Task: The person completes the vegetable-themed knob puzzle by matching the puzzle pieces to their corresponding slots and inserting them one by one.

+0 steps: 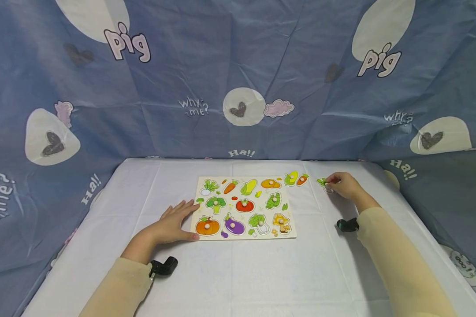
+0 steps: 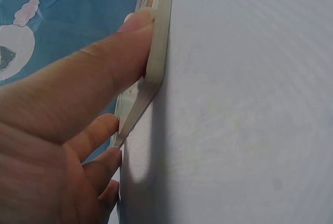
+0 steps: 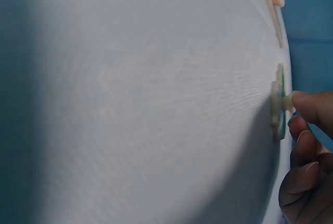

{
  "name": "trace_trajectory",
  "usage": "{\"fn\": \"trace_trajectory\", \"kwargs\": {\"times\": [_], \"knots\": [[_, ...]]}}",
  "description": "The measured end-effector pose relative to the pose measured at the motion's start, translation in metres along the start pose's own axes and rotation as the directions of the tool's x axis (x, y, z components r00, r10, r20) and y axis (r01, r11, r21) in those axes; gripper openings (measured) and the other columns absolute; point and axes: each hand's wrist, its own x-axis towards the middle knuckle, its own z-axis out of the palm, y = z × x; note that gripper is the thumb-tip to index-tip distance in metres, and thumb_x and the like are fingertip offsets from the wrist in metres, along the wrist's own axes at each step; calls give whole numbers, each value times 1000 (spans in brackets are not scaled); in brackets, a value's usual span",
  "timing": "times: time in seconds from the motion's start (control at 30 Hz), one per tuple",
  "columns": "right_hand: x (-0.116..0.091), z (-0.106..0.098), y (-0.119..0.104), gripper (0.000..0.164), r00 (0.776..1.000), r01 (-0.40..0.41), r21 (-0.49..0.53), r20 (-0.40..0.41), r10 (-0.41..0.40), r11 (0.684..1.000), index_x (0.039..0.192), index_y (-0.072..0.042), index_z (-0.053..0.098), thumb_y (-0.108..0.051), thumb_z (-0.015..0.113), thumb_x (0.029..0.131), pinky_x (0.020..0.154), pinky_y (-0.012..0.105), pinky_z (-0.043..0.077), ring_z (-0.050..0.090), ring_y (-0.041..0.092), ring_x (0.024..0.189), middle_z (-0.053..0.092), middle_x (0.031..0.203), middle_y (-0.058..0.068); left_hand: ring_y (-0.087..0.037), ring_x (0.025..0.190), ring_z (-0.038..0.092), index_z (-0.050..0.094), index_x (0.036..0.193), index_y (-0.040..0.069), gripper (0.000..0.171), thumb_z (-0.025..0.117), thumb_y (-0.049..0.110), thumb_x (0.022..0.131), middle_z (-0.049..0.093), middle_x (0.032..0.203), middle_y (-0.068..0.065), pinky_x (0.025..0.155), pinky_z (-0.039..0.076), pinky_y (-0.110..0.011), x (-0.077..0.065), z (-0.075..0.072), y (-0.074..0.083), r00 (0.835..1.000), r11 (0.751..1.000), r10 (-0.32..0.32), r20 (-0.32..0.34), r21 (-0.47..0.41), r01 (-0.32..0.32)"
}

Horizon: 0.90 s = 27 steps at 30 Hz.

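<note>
A wooden vegetable puzzle board [image 1: 226,214] lies flat on the white-covered table. My left hand [image 1: 173,224] rests against its left side, fingers spread, and the thumb [image 2: 112,62] touches the edge near the front corner. Right of the board, my right hand [image 1: 343,185] pinches the small knob of a green-leafed puzzle piece [image 1: 322,182]. Seen edge-on in the right wrist view, that knobbed piece [image 3: 278,109] is close to the cloth; whether it touches is unclear. The hand partly hides its lower half in the head view.
A corn piece [image 1: 291,178] and a carrot piece [image 1: 303,179] lie beside the board's back right corner. Knobbed pieces such as the tomato [image 1: 241,207] and eggplant [image 1: 238,228] sit in the board. A blue printed cloth [image 1: 206,132] hangs behind the table.
</note>
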Motion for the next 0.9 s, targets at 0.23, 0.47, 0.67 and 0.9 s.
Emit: {"fn": "trace_trajectory", "kwargs": {"times": [0.23,0.47,0.67,0.9], "knots": [[8,0,3,18,998,-35,1,61,35,999,111,1,63,-10,65,96,74,34,47,54,26,91,61,103,15,-42,151,12,38,154,10,103,83,54,72,25,163,-18,120,1,-62,1,1,-1,1000,1000,-8,6,2,8],[13,-3,2,16,993,-8,-34,116,12,999,109,1,64,-8,64,97,78,34,47,55,25,93,63,105,15,-42,151,11,38,155,11,104,83,55,72,24,163,-18,120,1,-62,1,0,-1,1000,1000,-12,7,0,12],[14,-5,0,14,989,50,-87,142,-37,995,108,2,65,-7,63,97,82,38,47,58,27,95,65,106,17,-42,151,12,38,154,10,104,83,54,72,25,163,-18,120,1,-62,1,0,-1,1000,1000,-12,6,-2,12],[13,-7,-1,14,987,76,-118,147,-58,990,107,2,64,-7,63,97,83,41,47,58,28,95,66,105,17,-43,151,12,39,154,10,103,84,53,72,25,163,-19,120,1,-63,1,0,-1,1000,1000,-4,2,-9,4]]}}
